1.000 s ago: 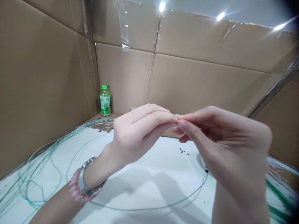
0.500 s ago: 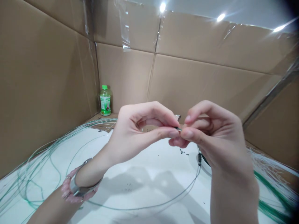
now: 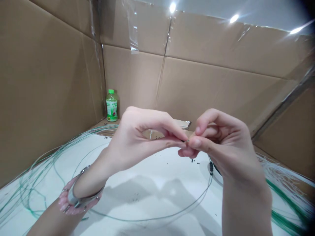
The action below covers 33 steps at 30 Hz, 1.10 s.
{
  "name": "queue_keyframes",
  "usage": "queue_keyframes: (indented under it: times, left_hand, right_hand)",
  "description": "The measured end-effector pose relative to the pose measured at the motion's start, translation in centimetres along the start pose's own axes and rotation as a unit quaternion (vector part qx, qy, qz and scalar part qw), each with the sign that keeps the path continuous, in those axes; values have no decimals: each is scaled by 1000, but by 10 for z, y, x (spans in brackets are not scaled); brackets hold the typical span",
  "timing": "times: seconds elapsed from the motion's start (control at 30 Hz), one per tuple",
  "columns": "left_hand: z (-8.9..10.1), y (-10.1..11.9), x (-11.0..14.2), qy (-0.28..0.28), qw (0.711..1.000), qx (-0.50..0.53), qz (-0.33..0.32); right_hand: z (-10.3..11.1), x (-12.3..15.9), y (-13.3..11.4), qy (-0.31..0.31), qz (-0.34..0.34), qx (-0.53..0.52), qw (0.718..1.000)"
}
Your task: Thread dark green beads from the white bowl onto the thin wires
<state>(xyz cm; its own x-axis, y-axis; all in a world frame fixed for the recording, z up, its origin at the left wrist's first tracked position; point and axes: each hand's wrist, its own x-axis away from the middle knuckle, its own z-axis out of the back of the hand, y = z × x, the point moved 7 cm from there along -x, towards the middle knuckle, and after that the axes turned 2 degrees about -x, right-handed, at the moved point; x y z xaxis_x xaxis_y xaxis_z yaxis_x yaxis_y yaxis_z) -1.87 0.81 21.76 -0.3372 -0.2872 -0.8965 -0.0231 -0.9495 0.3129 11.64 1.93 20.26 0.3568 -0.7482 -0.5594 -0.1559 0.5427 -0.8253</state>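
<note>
My left hand (image 3: 137,141) is closed in a pinch, thumb against forefinger, with a thin dark bit of green cord (image 3: 185,141) at the fingertips. My right hand (image 3: 226,144) pinches the same spot from the right, its fingertips touching or nearly touching the left ones. Most of what lies between the fingers is hidden. Below my right hand hangs a cluster of black beads (image 3: 211,168) on the cord, which loops down and left across the white tabletop (image 3: 147,203). Tiny black beads (image 3: 194,161) lie loose beneath the hands.
Long green strands (image 3: 36,177) spread over the left side. A thicker green bundle (image 3: 287,203) and pale strands (image 3: 283,173) lie at the right. A green-capped bottle (image 3: 112,106) stands in the far corner. Cardboard walls (image 3: 209,85) close in the back and sides.
Both hands have shifted slightly left, and the left fingertips have dropped a little. Less of the dark cord shows between them. Both pinches are kept.
</note>
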Motion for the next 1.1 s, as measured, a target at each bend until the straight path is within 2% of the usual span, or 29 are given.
queue_keyframes:
  times: [0.1, 0.27, 0.5, 0.7, 0.93, 1.1]
  left_hand:
    - [2, 7, -1, 11, 997, -55, -42]
    - [0, 9, -1, 21, 996, -62, -62]
    - [3, 14, 2, 84, 983, -118, -111]
    - [7, 15, 4, 106, 980, -116, -121]
    - [10, 11, 6, 143, 979, -87, -116]
    - [10, 8, 6, 140, 982, -60, -108]
  right_hand:
    - [-1, 1, 1, -11, -5, 2, 1000]
    - [2, 1, 0, 4, 5, 8, 1000]
    - [2, 1, -1, 16, 0, 28, 999]
    - [-1, 3, -7, 41, 26, 83, 995]
    - [-5, 7, -17, 110, 84, 153, 979]
    - [-9, 8, -17, 108, 94, 185, 972]
